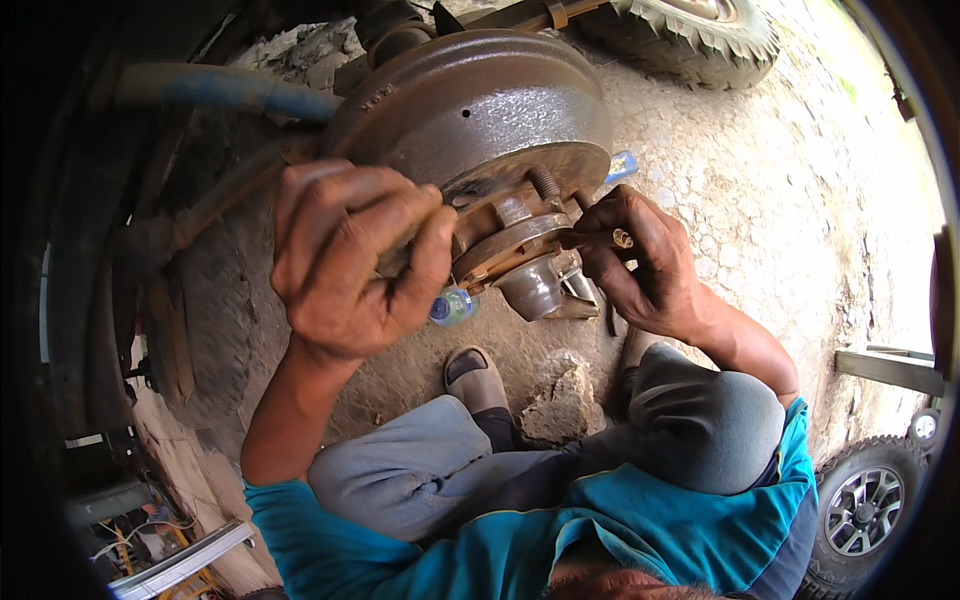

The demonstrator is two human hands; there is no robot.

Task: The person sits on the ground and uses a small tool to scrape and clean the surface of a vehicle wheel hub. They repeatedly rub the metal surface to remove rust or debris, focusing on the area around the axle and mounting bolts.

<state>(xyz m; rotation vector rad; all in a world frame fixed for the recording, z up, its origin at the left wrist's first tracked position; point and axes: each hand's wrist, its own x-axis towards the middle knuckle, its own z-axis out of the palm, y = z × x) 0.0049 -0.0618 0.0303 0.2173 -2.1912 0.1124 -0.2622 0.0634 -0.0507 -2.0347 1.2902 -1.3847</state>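
A rusty metal brake drum point(465, 80) stands in front of me, with a threaded stud point(543, 185) and a flanged hub point(525, 285) at its lower face. My left hand point(355, 260) is closed at the left of the hub, its fingers curled by the drum; what they grip is hidden. My right hand point(640, 265), at the hub's right side, pinches a short rusty rod-like metal piece point(620, 240). Below the hub, partly behind my left hand, is a clear plastic bottle point(452, 310).
A pale blue pipe point(230, 85) runs at upper left. A loose tyre point(690, 50) lies at top right, a vehicle wheel point(865, 510) at lower right. A rock point(560, 410) sits on cracked ground point(760, 200) by my sandalled foot point(470, 375). An open metal case with wires point(150, 540) is at lower left.
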